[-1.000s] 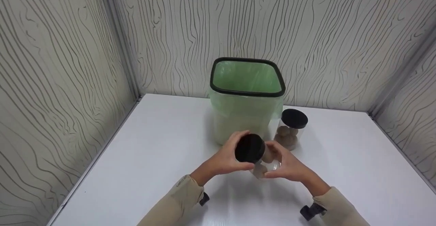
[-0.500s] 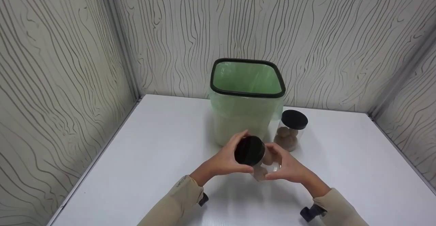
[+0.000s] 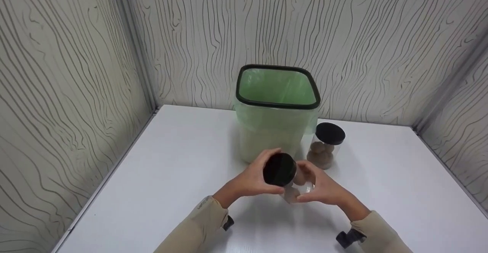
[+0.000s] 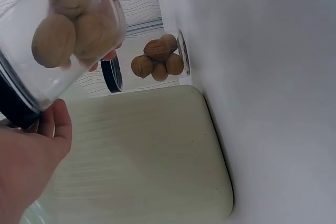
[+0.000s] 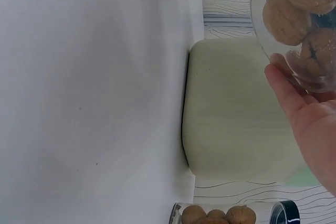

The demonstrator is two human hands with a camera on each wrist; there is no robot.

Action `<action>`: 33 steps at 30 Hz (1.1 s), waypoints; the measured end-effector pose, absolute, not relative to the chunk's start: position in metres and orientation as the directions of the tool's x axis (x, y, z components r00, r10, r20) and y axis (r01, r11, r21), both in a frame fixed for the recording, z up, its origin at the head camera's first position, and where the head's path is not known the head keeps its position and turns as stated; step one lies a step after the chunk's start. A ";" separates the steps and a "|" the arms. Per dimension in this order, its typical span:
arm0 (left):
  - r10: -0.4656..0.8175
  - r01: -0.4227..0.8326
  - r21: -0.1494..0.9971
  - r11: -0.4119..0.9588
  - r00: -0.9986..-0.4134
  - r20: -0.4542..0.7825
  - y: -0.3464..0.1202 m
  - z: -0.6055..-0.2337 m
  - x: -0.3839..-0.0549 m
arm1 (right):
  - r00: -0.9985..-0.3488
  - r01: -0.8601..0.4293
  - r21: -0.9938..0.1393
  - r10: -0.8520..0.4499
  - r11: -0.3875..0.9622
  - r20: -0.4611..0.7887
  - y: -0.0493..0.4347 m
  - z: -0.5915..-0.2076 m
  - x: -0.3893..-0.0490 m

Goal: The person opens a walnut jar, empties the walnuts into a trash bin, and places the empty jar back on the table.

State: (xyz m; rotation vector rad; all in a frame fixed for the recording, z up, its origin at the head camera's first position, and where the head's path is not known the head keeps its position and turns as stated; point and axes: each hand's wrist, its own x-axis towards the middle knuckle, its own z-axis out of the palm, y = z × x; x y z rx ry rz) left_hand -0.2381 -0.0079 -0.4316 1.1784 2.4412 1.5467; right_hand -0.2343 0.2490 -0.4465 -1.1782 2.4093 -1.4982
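Between both hands a clear jar [image 4: 31,40] of walnuts is held tilted above the table, its black lid [image 3: 280,169] facing up and left. My left hand [image 3: 251,176] grips around the lid, thumb in front and fingers behind. The right hand [image 3: 324,184] holds the clear lower body near the base, where walnuts [image 5: 289,19] show through the wall. The lid appears to sit on the jar. A second walnut jar [image 3: 322,155] with a black lid [image 3: 330,133] stands upright just behind the right hand, apart from it.
Behind the hands stands a pale bin [image 3: 267,138] with a green liner [image 3: 276,87] and a black rim [image 3: 277,104]. The white table [image 3: 152,184] meets patterned panels [image 3: 198,43] at the back and sides.
The hands and the held jar have shifted very slightly downward in the head view since a second ago. Both hands keep their grip, and the standing jar and bin stay in place.
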 end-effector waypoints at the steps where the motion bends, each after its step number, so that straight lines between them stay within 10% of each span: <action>1: 0.591 0.576 0.784 0.232 -0.723 0.357 -0.007 -0.431 -0.237 | -0.711 -0.570 -0.784 -0.626 0.248 0.319 0.248 -0.444 -0.233; 11: 0.476 0.484 0.823 0.297 -0.822 0.312 0.004 -0.431 -0.233 | -0.759 -0.580 -0.737 -0.558 0.346 0.335 0.236 -0.423 -0.216; 33: 0.461 0.442 0.837 0.322 -0.845 0.269 -0.004 -0.428 -0.239 | -0.769 -0.564 -0.772 -0.527 0.293 0.362 0.254 -0.451 -0.238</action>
